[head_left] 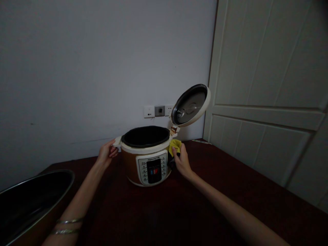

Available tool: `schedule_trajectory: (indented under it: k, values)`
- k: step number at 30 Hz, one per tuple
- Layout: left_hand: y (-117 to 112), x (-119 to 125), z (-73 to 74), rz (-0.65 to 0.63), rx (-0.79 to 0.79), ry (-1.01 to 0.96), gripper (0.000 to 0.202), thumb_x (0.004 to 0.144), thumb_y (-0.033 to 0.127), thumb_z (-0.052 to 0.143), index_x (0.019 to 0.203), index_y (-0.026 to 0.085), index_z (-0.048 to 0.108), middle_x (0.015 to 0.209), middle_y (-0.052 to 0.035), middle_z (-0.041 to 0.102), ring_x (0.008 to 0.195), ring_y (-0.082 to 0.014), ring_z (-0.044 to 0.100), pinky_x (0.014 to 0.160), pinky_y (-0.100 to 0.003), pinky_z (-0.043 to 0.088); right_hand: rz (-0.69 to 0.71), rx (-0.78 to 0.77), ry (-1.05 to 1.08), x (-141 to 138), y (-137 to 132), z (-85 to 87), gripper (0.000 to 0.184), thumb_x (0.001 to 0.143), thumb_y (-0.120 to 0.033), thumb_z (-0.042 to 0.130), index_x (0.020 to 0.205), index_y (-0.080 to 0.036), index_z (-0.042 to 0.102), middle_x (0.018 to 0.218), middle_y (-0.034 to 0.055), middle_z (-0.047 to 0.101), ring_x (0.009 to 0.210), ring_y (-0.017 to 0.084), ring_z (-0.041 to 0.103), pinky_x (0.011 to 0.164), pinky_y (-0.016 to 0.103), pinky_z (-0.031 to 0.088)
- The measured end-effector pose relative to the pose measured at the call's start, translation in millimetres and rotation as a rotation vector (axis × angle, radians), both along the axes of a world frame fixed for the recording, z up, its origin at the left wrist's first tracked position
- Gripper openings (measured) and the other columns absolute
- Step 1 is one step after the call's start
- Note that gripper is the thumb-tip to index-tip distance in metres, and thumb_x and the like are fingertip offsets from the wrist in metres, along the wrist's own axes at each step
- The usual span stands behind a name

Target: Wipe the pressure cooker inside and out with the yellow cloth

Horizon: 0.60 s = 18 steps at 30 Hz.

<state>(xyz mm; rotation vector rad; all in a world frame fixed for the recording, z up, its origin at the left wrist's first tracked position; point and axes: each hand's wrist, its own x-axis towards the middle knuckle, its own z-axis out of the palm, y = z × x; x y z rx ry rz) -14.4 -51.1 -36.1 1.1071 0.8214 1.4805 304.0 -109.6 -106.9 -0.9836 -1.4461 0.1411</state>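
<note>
An electric pressure cooker [129, 164] with a brown body and white trim stands upright on the dark red table. Its round lid [194, 106] is swung up on the hinge at the right, showing the metal underside. On the left side, my left hand [107, 150] is closed around the cooker's white side handle [117, 141]. My right hand [182, 160] pinches a yellow cloth [175, 147] against the cooker's right side, below the hinge. The inside of the pot is dark, so its contents cannot be made out.
A large dark pan [33, 201] with a metal rim stands at the front left, beside my left forearm. Wall sockets [149, 111] sit behind the cooker. A pale panelled door [266, 92] rises along the right edge of the table [217, 181].
</note>
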Motion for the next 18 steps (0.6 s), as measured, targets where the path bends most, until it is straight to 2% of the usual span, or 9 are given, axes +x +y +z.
schedule_trajectory:
  k: [2,6,8,10,13,15,16,18]
  values:
    - [-1,0,0.1,0.001,0.006,0.003,0.025,0.081,0.021,0.05,0.057,0.016,0.045,0.034,0.0089,0.03,0.023,-0.0033,0.023,0.03,-0.016,0.018,0.021,0.014,-0.025,-1,-2,-15.2,0.02,0.092,-0.034,0.039,0.106,-0.02,0.041,0.101,0.0106,0.054,0.098,0.022,0.055,0.09,0.04,0.046]
    - [-2,2,0.7,-0.004,0.015,0.003,0.024,0.082,0.019,0.049,0.058,0.016,0.047,0.034,0.0087,0.03,0.023,-0.0034,0.024,0.03,-0.016,0.018,0.106,-0.095,-0.047,-2,-12,-65.1,0.021,0.092,-0.033,0.039,0.11,-0.022,0.039,0.105,0.012,0.055,0.099,0.023,0.056,0.09,0.042,0.047]
    - [-2,2,0.6,0.002,0.017,0.0,0.025,0.082,0.019,0.048,0.057,0.016,0.046,0.034,0.0086,0.03,0.023,-0.0035,0.023,0.03,-0.016,0.018,0.106,-0.152,-0.048,-1,-15,-71.8,0.02,0.093,-0.034,0.038,0.108,-0.021,0.039,0.104,0.0123,0.056,0.097,0.023,0.057,0.089,0.042,0.047]
    - [-2,2,0.2,0.007,0.018,-0.001,0.026,0.082,0.019,0.047,0.057,0.016,0.045,0.033,0.0085,0.03,0.023,-0.0035,0.023,0.03,-0.016,0.018,0.091,-0.155,-0.042,1,-14,-59.1,0.02,0.093,-0.036,0.038,0.106,-0.021,0.04,0.102,0.0115,0.056,0.096,0.022,0.057,0.088,0.04,0.047]
    - [-1,2,-0.3,0.005,0.018,0.005,0.025,0.082,0.02,0.048,0.057,0.016,0.045,0.034,0.0086,0.03,0.023,-0.0034,0.023,0.03,-0.016,0.018,0.073,-0.083,-0.028,4,-4,-21.9,0.023,0.092,-0.039,0.039,0.105,-0.02,0.042,0.102,0.0105,0.057,0.096,0.021,0.056,0.088,0.038,0.046]
    - [0,1,-0.5,0.007,0.016,0.009,0.024,0.081,0.02,0.049,0.058,0.016,0.045,0.034,0.0089,0.03,0.023,-0.0034,0.023,0.03,-0.016,0.018,0.059,-0.048,0.021,4,5,-3.7,0.026,0.091,-0.043,0.041,0.104,-0.02,0.043,0.103,0.0103,0.057,0.097,0.021,0.056,0.089,0.037,0.045]
    - [0,1,-0.6,0.009,0.015,0.011,0.023,0.081,0.021,0.05,0.059,0.016,0.045,0.034,0.0091,0.03,0.023,-0.0034,0.023,0.03,-0.016,0.019,0.055,-0.048,0.06,4,9,-0.1,0.027,0.09,-0.045,0.041,0.103,-0.021,0.043,0.103,0.01,0.057,0.097,0.021,0.056,0.089,0.037,0.045]
    - [0,1,-0.8,0.013,0.014,0.014,0.023,0.08,0.022,0.051,0.059,0.016,0.045,0.034,0.0094,0.031,0.023,-0.0034,0.023,0.03,-0.015,0.019,0.058,-0.09,0.149,2,13,-4.3,0.031,0.089,-0.049,0.041,0.101,-0.021,0.042,0.101,0.0095,0.058,0.096,0.021,0.057,0.088,0.036,0.046]
